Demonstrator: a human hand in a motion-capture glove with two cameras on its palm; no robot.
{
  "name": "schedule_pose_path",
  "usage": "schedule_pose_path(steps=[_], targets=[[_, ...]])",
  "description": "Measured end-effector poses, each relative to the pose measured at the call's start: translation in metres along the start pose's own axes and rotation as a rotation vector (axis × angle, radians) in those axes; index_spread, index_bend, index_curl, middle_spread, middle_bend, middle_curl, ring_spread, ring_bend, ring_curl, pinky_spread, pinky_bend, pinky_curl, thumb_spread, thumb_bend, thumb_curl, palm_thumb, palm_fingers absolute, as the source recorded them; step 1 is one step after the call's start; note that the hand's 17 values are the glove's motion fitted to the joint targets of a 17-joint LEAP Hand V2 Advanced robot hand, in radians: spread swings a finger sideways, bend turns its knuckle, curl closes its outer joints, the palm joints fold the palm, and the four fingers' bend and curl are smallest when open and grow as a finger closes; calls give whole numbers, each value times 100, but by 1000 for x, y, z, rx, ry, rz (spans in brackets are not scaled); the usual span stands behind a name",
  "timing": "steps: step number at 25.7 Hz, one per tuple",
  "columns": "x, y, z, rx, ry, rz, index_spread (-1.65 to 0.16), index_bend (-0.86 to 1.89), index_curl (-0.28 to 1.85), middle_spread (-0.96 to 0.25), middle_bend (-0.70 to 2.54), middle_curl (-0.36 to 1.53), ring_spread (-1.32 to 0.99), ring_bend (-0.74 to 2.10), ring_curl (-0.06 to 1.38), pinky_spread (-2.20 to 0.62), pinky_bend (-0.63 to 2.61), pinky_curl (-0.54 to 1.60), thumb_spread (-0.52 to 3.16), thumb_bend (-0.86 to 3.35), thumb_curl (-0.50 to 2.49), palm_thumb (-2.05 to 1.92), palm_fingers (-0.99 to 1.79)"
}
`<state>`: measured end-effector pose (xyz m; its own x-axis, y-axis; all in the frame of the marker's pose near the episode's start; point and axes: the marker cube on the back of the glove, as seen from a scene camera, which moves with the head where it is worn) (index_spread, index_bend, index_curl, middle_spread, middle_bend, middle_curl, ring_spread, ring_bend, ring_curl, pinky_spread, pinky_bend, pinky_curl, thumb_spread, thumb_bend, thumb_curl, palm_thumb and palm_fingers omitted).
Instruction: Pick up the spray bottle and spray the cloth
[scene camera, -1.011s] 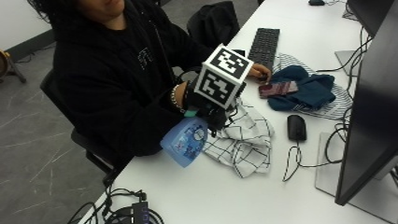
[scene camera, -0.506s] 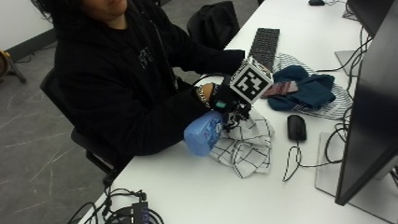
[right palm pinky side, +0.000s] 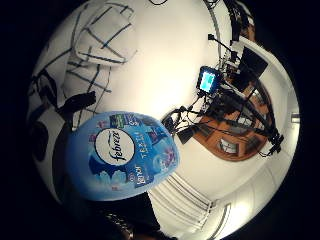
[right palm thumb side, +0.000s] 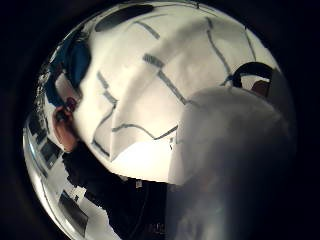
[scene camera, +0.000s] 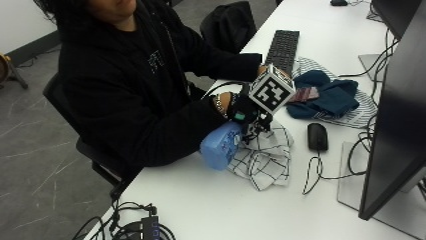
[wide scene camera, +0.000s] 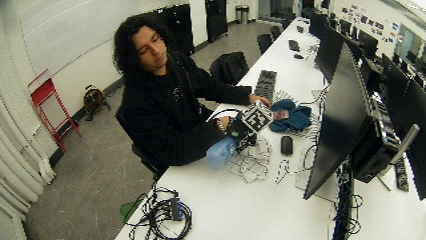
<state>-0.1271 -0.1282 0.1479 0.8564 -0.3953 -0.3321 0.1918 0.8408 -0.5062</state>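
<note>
My gloved right hand (scene camera: 245, 114) grips the top of a light blue Febreze spray bottle (scene camera: 219, 146), held just above the table's near edge, its nozzle end beside the cloth. The white cloth with dark check lines (scene camera: 265, 159) lies crumpled on the white table (scene camera: 219, 210) right next to the bottle. The bottle's label (right palm pinky side: 120, 155) fills the little finger side palm view, with the cloth (right palm pinky side: 102, 45) beyond it. The thumb side palm view looks down on the cloth (right palm thumb side: 150, 75), with the bottle's pale head (right palm thumb side: 230, 150) close up. In the wide view hand (wide scene camera: 237, 134), bottle (wide scene camera: 219, 152) and cloth (wide scene camera: 254, 161) show again.
A black mouse (scene camera: 317, 136) with its cable lies right of the cloth. Behind it sit a dark blue garment (scene camera: 327, 96) on striped fabric, a keyboard (scene camera: 283, 49) and a big monitor (scene camera: 396, 110). The person's bare left hand (scene camera: 278, 72) rests near the keyboard. Cables hang off the table's front corner.
The hand has brought the bottle from a tilted pose at the table edge closer to the cloth and turned it more upright. The cloth has stayed put.
</note>
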Motion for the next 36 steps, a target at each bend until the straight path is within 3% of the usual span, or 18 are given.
schedule_pose_path(steps=[8,11,15,19,22,31,36], targets=[[26,49,-64,829,-517,-275,-27,23,54,-22,67,53,-24,73,46,-34,44,38,58,-3,67,90,139],[24,62,-78,978,-737,-391,-26,22,54,-22,67,53,-24,73,46,-33,44,38,59,-3,66,91,139],[9,72,-89,1058,-1064,-531,-26,21,54,-21,67,53,-24,73,47,-34,45,39,60,-3,66,91,140],[-29,78,-92,1055,-1433,-667,-26,20,54,-21,67,53,-23,73,47,-34,47,39,60,-3,66,91,141],[-67,79,-88,984,-1559,-754,-26,20,54,-21,67,53,-23,73,47,-34,48,40,60,-3,66,92,141],[-196,85,-46,523,-1477,-989,-26,19,54,-21,68,54,-23,75,47,-34,50,41,59,-3,67,93,140],[-228,93,-24,408,-1391,-1051,-26,19,54,-21,68,54,-23,75,48,-34,50,41,58,-3,67,93,139]])
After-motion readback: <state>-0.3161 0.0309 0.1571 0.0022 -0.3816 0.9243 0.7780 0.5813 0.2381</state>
